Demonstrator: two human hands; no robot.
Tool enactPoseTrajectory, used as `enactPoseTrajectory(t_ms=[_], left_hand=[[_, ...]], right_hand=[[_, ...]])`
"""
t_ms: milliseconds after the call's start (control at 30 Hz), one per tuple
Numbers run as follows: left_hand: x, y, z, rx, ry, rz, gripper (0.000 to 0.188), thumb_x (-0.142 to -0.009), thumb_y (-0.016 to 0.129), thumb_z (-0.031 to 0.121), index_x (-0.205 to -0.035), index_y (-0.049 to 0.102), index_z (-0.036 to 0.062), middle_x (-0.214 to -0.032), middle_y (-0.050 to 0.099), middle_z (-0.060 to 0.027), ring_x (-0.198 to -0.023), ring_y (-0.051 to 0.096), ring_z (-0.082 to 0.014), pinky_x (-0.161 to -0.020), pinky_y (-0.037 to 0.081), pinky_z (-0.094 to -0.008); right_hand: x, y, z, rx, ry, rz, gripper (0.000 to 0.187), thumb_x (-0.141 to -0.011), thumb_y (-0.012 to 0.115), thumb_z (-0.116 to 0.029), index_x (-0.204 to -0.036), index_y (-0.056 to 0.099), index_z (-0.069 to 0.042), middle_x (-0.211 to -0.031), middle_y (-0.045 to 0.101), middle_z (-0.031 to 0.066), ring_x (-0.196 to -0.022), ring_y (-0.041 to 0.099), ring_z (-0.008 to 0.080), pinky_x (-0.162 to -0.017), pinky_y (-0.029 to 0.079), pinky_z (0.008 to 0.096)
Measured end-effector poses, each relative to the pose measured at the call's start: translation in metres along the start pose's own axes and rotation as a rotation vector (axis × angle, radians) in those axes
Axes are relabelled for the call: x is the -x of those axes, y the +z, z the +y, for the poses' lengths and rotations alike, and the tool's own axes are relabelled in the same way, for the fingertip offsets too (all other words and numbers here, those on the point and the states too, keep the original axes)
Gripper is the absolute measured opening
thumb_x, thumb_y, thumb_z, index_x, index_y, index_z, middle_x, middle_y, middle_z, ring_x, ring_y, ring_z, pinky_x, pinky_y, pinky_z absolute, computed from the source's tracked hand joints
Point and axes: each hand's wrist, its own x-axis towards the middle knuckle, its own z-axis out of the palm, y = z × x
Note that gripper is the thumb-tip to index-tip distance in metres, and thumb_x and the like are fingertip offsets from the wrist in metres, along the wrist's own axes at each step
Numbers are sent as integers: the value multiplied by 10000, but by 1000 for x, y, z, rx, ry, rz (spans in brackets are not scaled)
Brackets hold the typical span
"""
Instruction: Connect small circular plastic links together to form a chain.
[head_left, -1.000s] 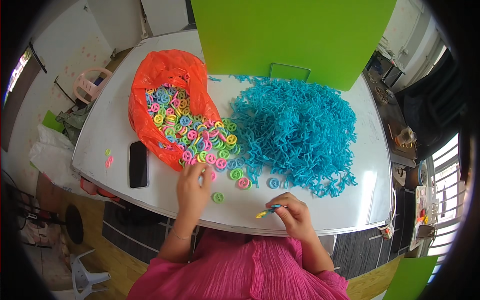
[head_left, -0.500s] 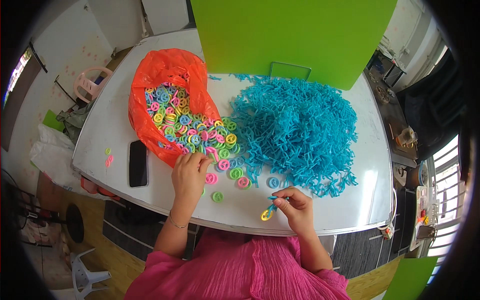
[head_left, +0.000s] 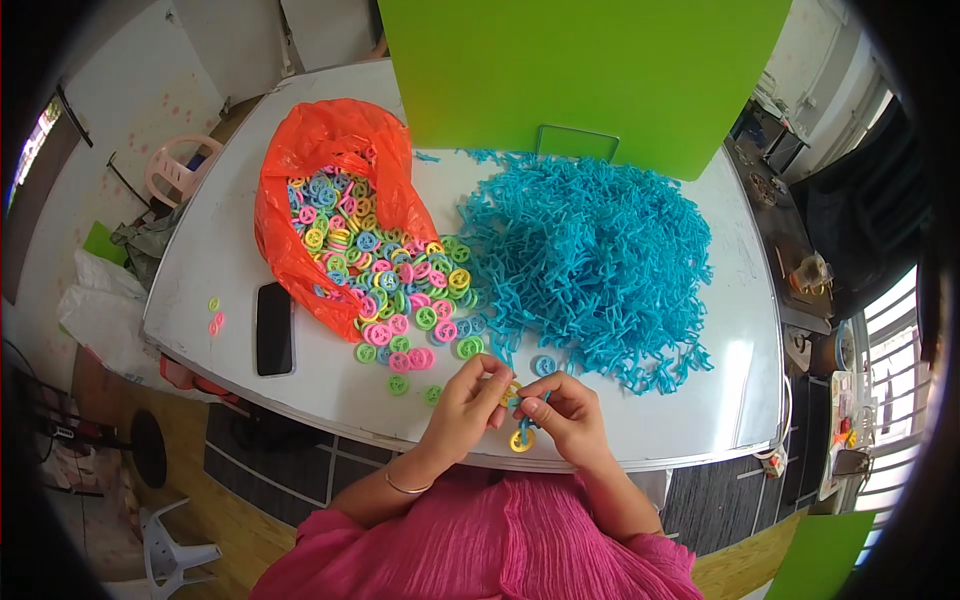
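My left hand (head_left: 468,408) and my right hand (head_left: 567,415) meet over the front edge of the table. Between the left fingertips is a small yellow wheel (head_left: 510,393), partly covered by the fingers. Pinched in the right hand is a thin blue plastic piece (head_left: 526,424), with another yellow wheel (head_left: 521,441) at its lower end. The held wheel is close against the upper part of the blue piece; whether they are joined I cannot tell. Just beyond my hands lie loose green and pink wheels (head_left: 398,384) and a blue wheel (head_left: 544,365).
An orange-red plastic bag (head_left: 283,235) spills many coloured wheels (head_left: 390,282) at the left. A big heap of blue plastic pieces (head_left: 600,265) covers the right. A phone (head_left: 275,330) lies left of the bag's mouth. A green board (head_left: 590,75) stands behind.
My left hand has come from the wheels at the bag's mouth rightward to my right hand, now with a yellow wheel in its fingers. The right hand has shifted slightly left.
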Motion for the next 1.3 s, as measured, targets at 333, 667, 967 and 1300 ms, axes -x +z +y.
enactPoseTrajectory(t_ms=[333,667,967,1300], left_hand=[[3,-2,4,2,-10,-81,256,-1016,471,242,-1018,604,23,-780,555,18,-525,369,-13,-462,289,-177],[12,4,-10,-327,228,105,255,-1010,476,202,-999,606,-16,-681,537,27,-521,398,-13,-461,311,-190],[16,0,-11,-147,21,22,264,-1016,459,223,-982,600,3,-669,497,34,-530,392,-15,-467,309,-187],[17,2,-14,-348,125,-3,233,-1009,469,197,-930,591,14,-663,504,29,-533,429,-17,-462,325,-192]], right_hand=[[3,0,-3,213,-116,64,106,-882,670,-55,-968,648,3,-917,698,77,-844,650,123,-756,506,256],[2,-1,5,245,11,176,88,-831,724,-67,-895,702,-11,-863,717,84,-794,662,124,-711,507,255],[1,0,2,523,-95,178,100,-863,697,-67,-929,696,8,-888,718,57,-817,623,79,-731,497,240],[4,-5,-6,289,-16,128,115,-869,696,-98,-920,701,5,-867,718,65,-787,626,83,-708,498,240]])
